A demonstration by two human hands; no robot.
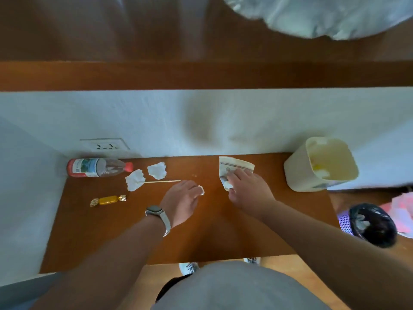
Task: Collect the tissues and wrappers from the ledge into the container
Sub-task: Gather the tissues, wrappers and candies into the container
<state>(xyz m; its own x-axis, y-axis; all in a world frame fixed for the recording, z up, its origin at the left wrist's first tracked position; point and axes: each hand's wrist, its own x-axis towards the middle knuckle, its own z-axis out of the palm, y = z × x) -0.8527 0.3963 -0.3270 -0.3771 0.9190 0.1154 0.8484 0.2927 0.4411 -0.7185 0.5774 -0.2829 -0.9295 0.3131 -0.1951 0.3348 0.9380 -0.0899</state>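
Note:
My left hand (182, 201) pinches a small white tissue scrap (201, 189) at mid-ledge. My right hand (248, 189) rests on a printed paper wrapper (234, 167) near the wall and grips a bit of white tissue with it. Two crumpled white tissues (157, 170) (134, 179) lie to the left, beside a thin wooden stick (163, 181). A gold candy wrapper (108, 200) lies nearer the front left. The cream container (297, 173) stands at the ledge's right end, with scraps inside it.
A plastic bottle (96, 167) with a red cap lies on its side against the left wall under a wall socket (105, 145). The brown ledge (201, 238) ends at a front edge. A black-lined bin (371, 222) stands on the floor at right.

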